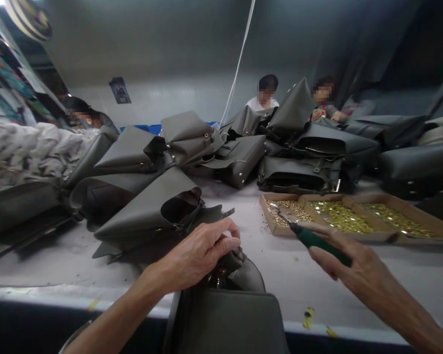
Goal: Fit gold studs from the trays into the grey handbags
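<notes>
Our left hand (pixel 197 250) pinches the top edge of the grey bag (pixel 225 314) at the near rim of the desk (pixel 59 260), fingers pressed together on it. Our right hand (pixel 358 270) is closed around a green-handled tool (pixel 313 241), its tip over the tray (pixel 406 236) of brass fittings. We judge the bag could slide off the rim if the pinch slackens, and a careless dip could scatter fittings.

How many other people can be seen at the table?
3. One person sits far left behind the grey bags, one at the far side in white, and one just to the right. Bag piles may hide others.
</notes>
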Demonstrator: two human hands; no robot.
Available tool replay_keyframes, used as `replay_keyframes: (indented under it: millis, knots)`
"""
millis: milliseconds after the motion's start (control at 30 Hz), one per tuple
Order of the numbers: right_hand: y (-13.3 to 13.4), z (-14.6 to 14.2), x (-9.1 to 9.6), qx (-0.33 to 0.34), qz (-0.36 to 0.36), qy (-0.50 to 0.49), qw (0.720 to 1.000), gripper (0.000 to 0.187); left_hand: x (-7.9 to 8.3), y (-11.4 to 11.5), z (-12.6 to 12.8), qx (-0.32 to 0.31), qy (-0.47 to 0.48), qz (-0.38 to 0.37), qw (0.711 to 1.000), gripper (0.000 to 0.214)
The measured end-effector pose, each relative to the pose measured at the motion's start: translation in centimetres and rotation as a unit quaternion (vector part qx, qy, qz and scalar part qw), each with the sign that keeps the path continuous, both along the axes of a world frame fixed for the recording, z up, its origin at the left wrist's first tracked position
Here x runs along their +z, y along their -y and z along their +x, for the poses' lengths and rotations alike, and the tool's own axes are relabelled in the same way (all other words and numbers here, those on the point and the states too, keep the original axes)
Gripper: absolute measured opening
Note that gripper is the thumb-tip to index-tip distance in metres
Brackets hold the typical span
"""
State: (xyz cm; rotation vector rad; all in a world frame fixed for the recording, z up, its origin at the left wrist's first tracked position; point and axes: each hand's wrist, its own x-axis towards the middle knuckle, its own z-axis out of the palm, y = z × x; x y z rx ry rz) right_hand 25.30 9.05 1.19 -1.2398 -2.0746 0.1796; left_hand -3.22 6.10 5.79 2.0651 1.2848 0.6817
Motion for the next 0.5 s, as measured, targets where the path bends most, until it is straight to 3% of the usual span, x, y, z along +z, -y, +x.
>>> replay_keyframes:
  millis: [100,233,500]
  knots:
    - [2.1,-0.3,1.8,0.035,0.097,0.017,0.995,0.036,0.1,-0.4,0.1,-0.002,0.000,0.005,1.000,0.020]
    - [3.9,-1.9,1.7,0.080,0.176,0.093,0.977,0.035,0.0,-1.0,-0.1,-0.015,0.007,-0.016,1.000,0.023]
    - [4.7,-3.6,1.7,0.203,0.108,0.131,0.964,0.034,-0.2,-0.7,-0.3,0.013,0.022,-0.016,1.000,0.018]
